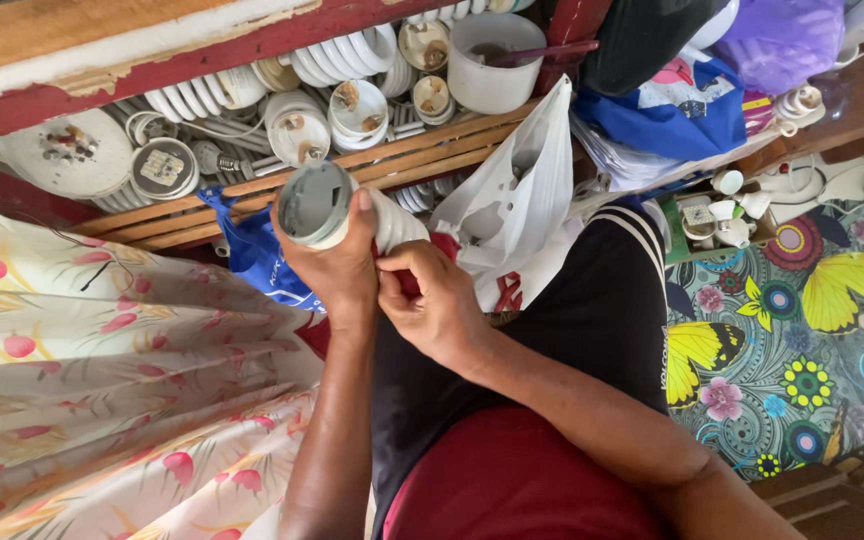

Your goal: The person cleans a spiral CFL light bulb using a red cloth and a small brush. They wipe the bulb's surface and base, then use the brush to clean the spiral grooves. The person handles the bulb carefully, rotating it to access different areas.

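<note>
Gripping a white lamp base (317, 205) in our left hand (337, 265), we hold it up with its round open end turned toward the camera, thumb pressed along its rim. Our right hand (432, 300) is clenched just beside the lamp base, fingers pinched on something small and red at its far end; what that is we cannot tell.

Just above the lamp base runs a wooden crate (282, 180), its slatted edge nearly touching the base. The crate holds many spiral lamp tubes (347, 55) and loose round lamp bases, packed against each other. Above the lamp base and to its right, a white plastic cup (492, 60) stands among them, with a thin purple stick lying across its mouth. To the right of the lamp base, close beside our right hand, a white plastic bag (517, 200) hangs open. Behind and below the lamp base a piece of blue cloth (252, 255) shows. To the left of the lamp base and lower, a cream fabric with pink tulips (102, 370) spreads out. Well apart to the right of the lamp base lies a mat with yellow butterflies and flowers (802, 340), and near its top edge a small box of white lamp parts (717, 215).
</note>
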